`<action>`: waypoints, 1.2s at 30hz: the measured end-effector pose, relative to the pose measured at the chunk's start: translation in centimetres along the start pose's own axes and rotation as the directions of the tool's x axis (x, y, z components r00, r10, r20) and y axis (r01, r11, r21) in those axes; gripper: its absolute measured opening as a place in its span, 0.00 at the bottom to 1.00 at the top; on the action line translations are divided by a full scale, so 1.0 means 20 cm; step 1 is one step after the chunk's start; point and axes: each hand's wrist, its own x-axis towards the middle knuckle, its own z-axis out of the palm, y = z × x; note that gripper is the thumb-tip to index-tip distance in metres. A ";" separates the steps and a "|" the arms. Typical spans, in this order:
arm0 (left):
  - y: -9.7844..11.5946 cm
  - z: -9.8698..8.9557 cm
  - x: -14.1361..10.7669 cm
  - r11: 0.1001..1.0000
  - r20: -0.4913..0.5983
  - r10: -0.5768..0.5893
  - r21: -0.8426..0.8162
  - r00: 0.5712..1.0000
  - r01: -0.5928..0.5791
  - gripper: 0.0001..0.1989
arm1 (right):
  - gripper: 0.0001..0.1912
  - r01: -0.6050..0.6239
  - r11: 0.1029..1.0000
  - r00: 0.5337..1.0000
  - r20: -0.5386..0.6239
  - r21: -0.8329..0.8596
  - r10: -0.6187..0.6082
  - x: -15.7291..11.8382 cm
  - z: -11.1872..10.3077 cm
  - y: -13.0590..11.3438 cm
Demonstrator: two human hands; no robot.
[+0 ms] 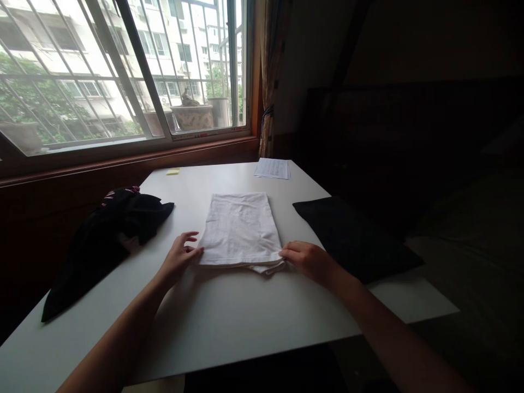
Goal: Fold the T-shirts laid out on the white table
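A white folded garment [239, 226] lies in a neat rectangle on the white table [245, 316]. Its exact kind cannot be made out in the folds; a loose layer sticks out below its near right edge. At the near left corner is my left hand [183, 255], its fingers apart and one fingertip touching the cloth's edge. My right hand [305, 258] pinches the near right corner between thumb and fingers, palm down.
A crumpled black garment with pink marks [118, 224] hangs over the table's left edge. Folded black cloth [352, 234] lies at the right edge. Paper sheets [272, 168] and a yellow sticky note [172, 171] are at the back, near the barred window [196, 65].
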 end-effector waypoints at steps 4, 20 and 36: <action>0.02 0.00 -0.02 0.999 -0.008 -0.012 -0.033 1.000 0.012 0.31 | 0.12 -0.020 0.993 0.999 -0.028 0.120 0.024 0.01 -0.04 0.01; 0.09 -0.09 -0.04 0.985 0.098 -0.041 -0.162 0.994 0.057 0.26 | 0.09 -0.191 0.844 0.959 -0.089 0.500 0.270 -0.03 -0.09 -0.20; 0.04 -0.17 -0.04 0.975 0.314 0.126 0.138 0.941 -0.176 0.18 | 0.09 -0.180 0.866 0.970 -0.061 0.467 0.235 -0.15 0.02 -0.27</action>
